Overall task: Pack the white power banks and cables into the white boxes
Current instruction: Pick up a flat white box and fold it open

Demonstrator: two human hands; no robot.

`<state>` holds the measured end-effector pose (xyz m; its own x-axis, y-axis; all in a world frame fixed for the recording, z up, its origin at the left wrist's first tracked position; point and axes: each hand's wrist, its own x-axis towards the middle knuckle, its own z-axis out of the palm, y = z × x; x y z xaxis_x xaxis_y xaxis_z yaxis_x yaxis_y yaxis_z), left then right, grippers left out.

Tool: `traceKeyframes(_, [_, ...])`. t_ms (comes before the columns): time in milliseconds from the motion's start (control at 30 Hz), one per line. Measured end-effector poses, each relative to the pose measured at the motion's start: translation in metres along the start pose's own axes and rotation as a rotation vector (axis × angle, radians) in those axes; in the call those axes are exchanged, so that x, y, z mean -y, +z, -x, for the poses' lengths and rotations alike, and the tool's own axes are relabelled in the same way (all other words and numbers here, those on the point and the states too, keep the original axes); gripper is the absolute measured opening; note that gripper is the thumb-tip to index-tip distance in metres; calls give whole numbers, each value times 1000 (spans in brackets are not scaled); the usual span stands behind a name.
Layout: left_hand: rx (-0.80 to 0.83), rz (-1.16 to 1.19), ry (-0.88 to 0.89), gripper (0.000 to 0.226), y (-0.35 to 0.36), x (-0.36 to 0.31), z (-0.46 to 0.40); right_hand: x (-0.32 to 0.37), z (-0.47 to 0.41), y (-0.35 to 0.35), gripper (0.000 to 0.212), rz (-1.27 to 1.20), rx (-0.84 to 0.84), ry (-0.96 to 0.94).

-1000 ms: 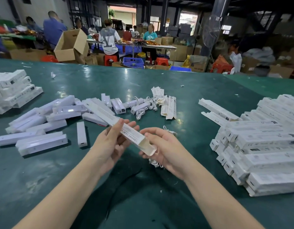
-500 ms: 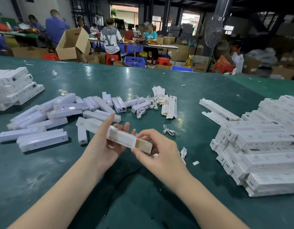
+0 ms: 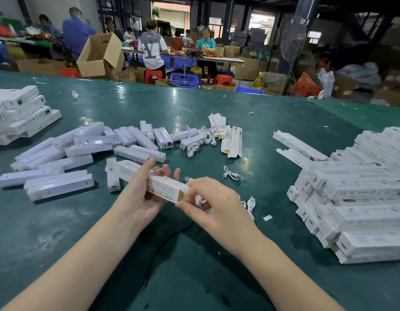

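White boxes [image 3: 360, 198], already filled by the look of them, are stacked in a large pile at the right edge of the frame, on a wide green table [image 3: 273, 122] that fills most of the view. A smaller stack of boxes [image 3: 19, 113] is seen at the upper left, and loose white power banks [image 3: 59, 151] are scattered across the left centre. A tangle of white cables [image 3: 201, 140] is spread at centre, and one coiled cable [image 3: 231, 175] is set apart just right of the hands. At lower centre one long white box [image 3: 158, 185] is held level above the table. It is cradled from below by the left hand [image 3: 145, 194], fingers curled round it with the tips showing above. Its near end is pinched by the right hand [image 3: 212, 203], thumb and fingers pressed on the flap. A second ago this end was seen open and tilted toward the camera; now it has been lowered and covered, which suggests the flap is being tucked shut. Whether a power bank and cable are inside cannot be told. If so, this box seems nearly ready for the pile.
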<state>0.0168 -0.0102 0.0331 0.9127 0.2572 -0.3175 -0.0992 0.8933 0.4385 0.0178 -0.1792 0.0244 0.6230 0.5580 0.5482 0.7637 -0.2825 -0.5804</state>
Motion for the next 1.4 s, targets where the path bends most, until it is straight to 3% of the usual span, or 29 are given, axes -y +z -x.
traceKeyframes(167, [23, -18, 2, 24, 0, 1, 1, 5, 0, 0, 20, 23, -27, 37])
traceKeyframes(333, [39, -42, 5, 22, 2, 7, 5, 10, 2, 4, 11, 24, 151, 77])
traceKeyframes(467, [44, -44, -37, 23, 5, 7, 9, 17, 2, 4, 15, -25, 216, 81])
traceKeyframes(667, [44, -79, -119, 24, 8, 8, 19, 25, 6, -1, 5, -374, 218, 113])
traceKeyframes(800, [21, -210, -74, 26, 8, 7, 22, 28, 8, -2, 15, -683, 256, 207])
traceKeyframes(900, [-1, -206, -66, 27, 7, 9, 22, 29, 8, -1, 22, -764, 245, 252])
traceKeyframes(967, [3, -147, -79, 26, 8, 7, 21, 29, 9, 1, 22, -703, 198, 237])
traceKeyframes(1133, [-21, 1, -53, 25, 8, 5, 19, 23, 8, 4, 13, -200, 115, 14])
traceKeyframes(1300, [-40, 10, -9, 26, 10, 9, 18, 18, 7, 2, 6, -117, 132, 38])
traceKeyframes(1400, [-37, 8, 26, 28, 10, 9, 17, 18, 7, 3, 13, -108, 124, 100])
